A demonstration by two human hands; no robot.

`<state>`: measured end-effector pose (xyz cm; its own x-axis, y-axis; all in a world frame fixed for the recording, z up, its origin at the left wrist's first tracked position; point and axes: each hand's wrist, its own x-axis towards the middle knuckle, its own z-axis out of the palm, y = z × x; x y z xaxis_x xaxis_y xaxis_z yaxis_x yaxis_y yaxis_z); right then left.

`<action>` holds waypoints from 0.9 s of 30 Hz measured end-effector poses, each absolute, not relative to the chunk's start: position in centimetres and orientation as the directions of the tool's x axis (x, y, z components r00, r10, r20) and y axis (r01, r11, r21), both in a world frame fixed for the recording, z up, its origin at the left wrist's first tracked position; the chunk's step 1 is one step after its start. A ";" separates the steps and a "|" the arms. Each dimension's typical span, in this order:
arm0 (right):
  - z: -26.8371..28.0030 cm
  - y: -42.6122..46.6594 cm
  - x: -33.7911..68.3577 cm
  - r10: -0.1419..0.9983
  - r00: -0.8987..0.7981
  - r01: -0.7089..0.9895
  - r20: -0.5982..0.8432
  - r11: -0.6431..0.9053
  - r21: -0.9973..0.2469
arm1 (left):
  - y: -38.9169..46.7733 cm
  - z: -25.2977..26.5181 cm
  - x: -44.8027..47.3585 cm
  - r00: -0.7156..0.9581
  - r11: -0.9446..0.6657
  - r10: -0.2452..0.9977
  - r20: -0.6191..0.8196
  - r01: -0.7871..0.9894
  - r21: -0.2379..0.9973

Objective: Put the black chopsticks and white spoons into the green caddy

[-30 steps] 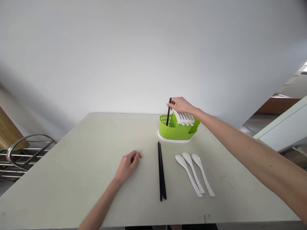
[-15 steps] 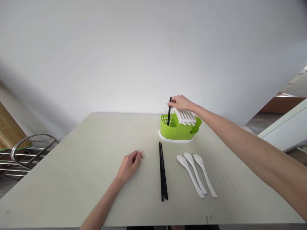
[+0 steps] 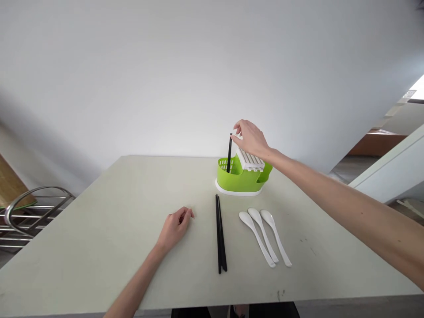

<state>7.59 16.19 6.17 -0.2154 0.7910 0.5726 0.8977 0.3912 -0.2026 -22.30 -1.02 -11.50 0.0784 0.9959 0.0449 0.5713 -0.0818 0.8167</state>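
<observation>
Black chopsticks stand upright in the left compartment of a green utensil holder with a white base and a white slatted piece on top. My right hand is over the holder, fingers apart, right beside the chopsticks' upper ends and holding nothing. On the table, my left hand rests with its fingers curled and nothing visible in them. To its right lie more black chopsticks, side by side. Three white spoons lie right of those, bowls toward the holder.
The pale table runs back to a white wall. A metal rack stands beyond its left edge. A white panel rises past the right side.
My right hand has let go of the chopsticks in the holder; its fingers have opened and lifted. My left hand keeps its place. The whole view has shifted slightly.
</observation>
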 end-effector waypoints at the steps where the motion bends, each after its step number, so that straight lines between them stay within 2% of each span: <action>1: 6.1 14.8 7.3 0.751 -0.266 0.885 0.605 0.438 -0.155 | -1.0 -11.5 -22.3 0.078 -0.085 0.996 0.049 0.576 0.813; 3: 5.7 11.8 6.8 0.708 -0.392 0.838 0.587 0.539 -0.090 | -1.0 -11.5 -22.3 0.077 -0.087 0.996 0.051 0.585 0.806; 6: 3.6 7.0 6.2 0.753 -0.558 0.776 0.349 0.623 -0.103 | -1.0 -11.7 -22.2 0.080 -0.093 0.995 0.055 0.600 0.794; 9: 0.2 3.0 5.5 0.816 -0.575 0.796 0.057 0.574 -0.191 | -1.0 -11.7 -22.1 0.083 -0.106 0.994 0.070 0.618 0.779; 11: -2.4 1.1 4.9 0.870 -0.485 0.853 -0.085 0.449 -0.268 | -1.1 -11.8 -22.0 0.089 -0.116 0.993 0.077 0.630 0.768; 17: -7.5 -1.6 2.9 0.926 -0.342 0.905 -0.161 0.278 -0.323 | -1.3 -11.9 -21.9 0.104 -0.151 0.989 0.110 0.648 0.746; 22: -8.3 -2.1 1.9 0.945 -0.265 0.920 -0.192 0.188 -0.343 | -1.2 -12.2 -22.0 0.102 -0.154 0.988 0.116 0.667 0.729; 27: -9.0 -1.3 1.4 0.947 -0.220 0.903 -0.234 0.107 -0.415 | -1.2 -12.1 -22.0 0.111 -0.156 0.988 0.109 0.673 0.723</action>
